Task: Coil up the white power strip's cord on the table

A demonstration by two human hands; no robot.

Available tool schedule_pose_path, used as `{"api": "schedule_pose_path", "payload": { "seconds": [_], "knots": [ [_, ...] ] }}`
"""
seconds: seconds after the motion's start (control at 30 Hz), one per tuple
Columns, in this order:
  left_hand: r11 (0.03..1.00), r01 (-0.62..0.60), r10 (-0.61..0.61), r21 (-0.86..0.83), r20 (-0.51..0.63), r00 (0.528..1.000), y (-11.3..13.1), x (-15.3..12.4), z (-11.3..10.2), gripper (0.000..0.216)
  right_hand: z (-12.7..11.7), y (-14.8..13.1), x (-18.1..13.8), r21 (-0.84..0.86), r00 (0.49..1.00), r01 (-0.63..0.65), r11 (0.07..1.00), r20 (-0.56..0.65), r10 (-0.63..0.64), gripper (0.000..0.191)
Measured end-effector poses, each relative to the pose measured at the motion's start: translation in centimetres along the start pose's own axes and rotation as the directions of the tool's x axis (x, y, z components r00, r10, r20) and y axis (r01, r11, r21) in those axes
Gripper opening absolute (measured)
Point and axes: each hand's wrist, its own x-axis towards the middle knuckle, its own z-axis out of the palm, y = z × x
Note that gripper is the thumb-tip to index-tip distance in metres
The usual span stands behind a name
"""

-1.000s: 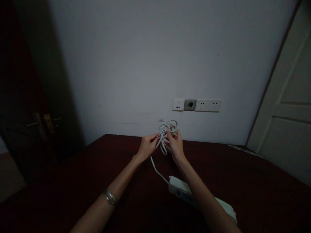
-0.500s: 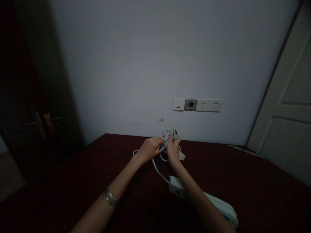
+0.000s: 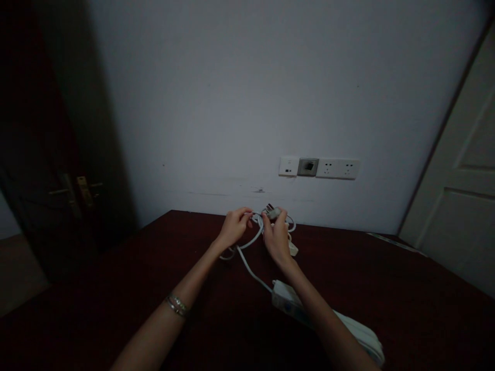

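A white power strip lies on the dark red table, partly covered by my right forearm. Its white cord runs up into loops around my hands. My left hand pinches a length of that cord between thumb and fingers. To its right, my right hand is closed on more of the cord near the plug, whose metal prongs point up and to the left. Behind my right wrist, a small white block sits partly hidden; I cannot make out exactly what it is.
The dark red table meets a pale wall. Wall sockets are set low above the table's back edge. A dark door with a brass handle stands at left, a white door at right.
My left hand has moved apart from my right, drawing cord out of the bunched coil. The plug has tilted leftward at my right hand. The view has shifted slightly.
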Motion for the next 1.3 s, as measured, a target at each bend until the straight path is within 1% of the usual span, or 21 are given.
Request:
{"api": "schedule_pose_path", "payload": {
  "seconds": [0.07,0.13,0.2,0.23,0.3,0.37,0.4,0.43,0.5,0.57,0.63,0.7,0.77,0.83,0.9,0.97,1.03,1.1,1.17,1.23,1.3],
  "knots": [
    [0.968,0.122,-0.123,-0.221,0.008,0.992,-0.8,0.2,0.5,0.021,0.0,-0.2,-0.1,0.006,0.997,0.062,0.998,0.047,-0.062,0.030],
    [0.884,0.235,-0.245,-0.403,0.026,0.969,-1.5,0.2,1.2,0.024,0.0,-0.2,-0.2,0.021,0.991,0.085,0.996,0.097,-0.087,0.031],
    [0.809,0.288,-0.315,-0.512,0.037,0.948,-1.9,0.2,1.8,0.028,-0.1,-0.2,-0.1,0.018,0.988,0.086,0.996,0.130,-0.087,0.031],
    [0.793,0.294,-0.326,-0.534,0.037,0.945,-1.9,0.1,2.0,0.030,-0.2,-0.1,0.0,0.006,0.987,0.082,0.997,0.137,-0.082,0.030],
    [0.816,0.257,-0.286,-0.518,0.024,0.958,-1.7,0.0,2.3,0.033,-0.6,0.1,0.2,-0.023,0.989,0.068,0.997,0.132,-0.064,0.026],
    [0.857,0.170,-0.187,-0.486,0.013,0.982,-1.1,-0.2,2.4,0.039,-0.9,0.4,0.5,-0.035,0.988,0.027,0.999,0.150,-0.022,0.022],
    [0.864,0.135,-0.141,-0.485,0.024,0.990,-0.7,-0.3,2.4,0.041,-1.1,0.5,0.6,-0.026,0.983,-0.008,1.000,0.183,0.013,0.022],
    [0.861,0.120,-0.109,-0.494,0.050,0.993,-0.4,-0.4,2.3,0.044,-1.2,0.5,0.7,-0.005,0.972,-0.052,0.999,0.229,0.052,0.023],
    [0.844,0.134,-0.081,-0.519,0.124,0.989,0.3,-0.7,2.2,0.046,-1.5,0.6,0.8,0.052,0.936,-0.146,0.988,0.330,0.122,0.027],
    [0.849,0.140,-0.060,-0.509,0.172,0.983,0.8,-0.8,2.0,0.045,-1.9,0.6,1.0,0.101,0.917,-0.177,0.979,0.377,0.127,0.029],
    [0.863,0.138,-0.053,-0.486,0.185,0.981,1.1,-0.9,1.9,0.043,-2.3,0.6,1.3,0.121,0.929,-0.128,0.984,0.363,0.076,0.028],
    [0.871,0.158,-0.053,-0.464,0.231,0.971,1.1,-0.8,1.7,0.041,-2.7,0.6,1.8,0.082,0.942,-0.035,0.996,0.335,0.006,0.028],
    [0.880,0.179,-0.041,-0.440,0.305,0.951,1.1,-0.8,1.5,0.037,-3.1,0.7,2.2,-0.021,0.948,0.057,0.998,0.315,-0.048,0.031],
    [0.890,0.198,-0.044,-0.410,0.355,0.934,1.0,-0.9,1.5,0.030,-3.4,0.8,2.6,-0.139,0.944,0.138,0.981,0.318,-0.088,0.034],
    [0.895,0.221,-0.076,-0.387,0.356,0.931,1.0,-1.0,1.6,0.023,-3.5,0.8,2.7,-0.182,0.937,0.196,0.963,0.325,-0.129,0.032],
    [0.895,0.225,-0.093,-0.384,0.332,0.939,1.1,-1.1,1.8,0.022,-3.4,0.7,2.8,-0.147,0.931,0.237,0.960,0.315,-0.182,0.026],
    [0.891,0.204,-0.086,-0.407,0.289,0.953,1.3,-1.1,2.1,0.022,-3.3,0.4,2.8,-0.076,0.931,0.239,0.968,0.301,-0.206,0.023],
    [0.884,0.188,-0.084,-0.428,0.250,0.965,1.6,-1.2,2.4,0.022,-3.2,0.0,2.6,-0.012,0.932,0.192,0.981,0.315,-0.178,0.021],
    [0.880,0.193,-0.095,-0.433,0.237,0.967,1.8,-1.3,2.5,0.023,-3.1,-0.5,2.5,0.029,0.927,0.142,0.989,0.346,-0.143,0.020],
    [0.881,0.214,-0.115,-0.422,0.248,0.962,2.1,-1.3,2.7,0.026,-2.9,-1.0,2.3,0.029,0.924,0.126,0.992,0.360,-0.128,0.020],
    [0.898,0.212,-0.125,-0.385,0.238,0.963,2.2,-1.3,2.8,0.028,-2.8,-1.4,2.1,0.002,0.925,0.144,0.990,0.354,-0.135,0.020]
  ]
}}
